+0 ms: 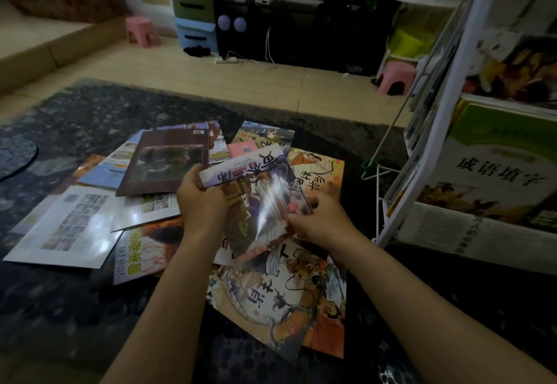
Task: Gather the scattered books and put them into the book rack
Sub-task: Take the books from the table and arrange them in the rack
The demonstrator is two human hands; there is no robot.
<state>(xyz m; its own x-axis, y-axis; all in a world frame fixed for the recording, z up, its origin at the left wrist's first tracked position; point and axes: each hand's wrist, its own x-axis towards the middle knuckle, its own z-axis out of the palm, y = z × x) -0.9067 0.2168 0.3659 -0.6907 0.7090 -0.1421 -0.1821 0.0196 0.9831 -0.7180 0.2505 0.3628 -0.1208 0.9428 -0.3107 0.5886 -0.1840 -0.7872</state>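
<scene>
Dark patterned rug (90, 118) is covering the middle of the floor, and thin picture books are lying across it in a loose, overlapping heap. A brown book (165, 166) is sitting on top of the far pile, a white book (66, 226) is lying at the left edge, and a big dragon book (271, 302) is lying nearest the person.

Both arms are reaching out over the heap. The left hand (200, 202) is gripping the left edge of a glossy book (256, 199), fingers curled round it. The right hand (319, 220) is pinching the same book at its lower right edge. The book is being held just above the others, tilted, with room light glaring off its cover. I judge two hands are being used because the cover is thin and floppy and would sag from one corner.

The book rack (462, 39) is standing close on the right, its white frame leaning back. Several books are already resting in its tiers with their covers facing out. That keeps the carry short: the held book needs only a swing to the right.

Most of the books are lying on the rug, so the gathering looks to be at an early stage. Whether more books are stacked under the held one, I cannot tell.
</scene>
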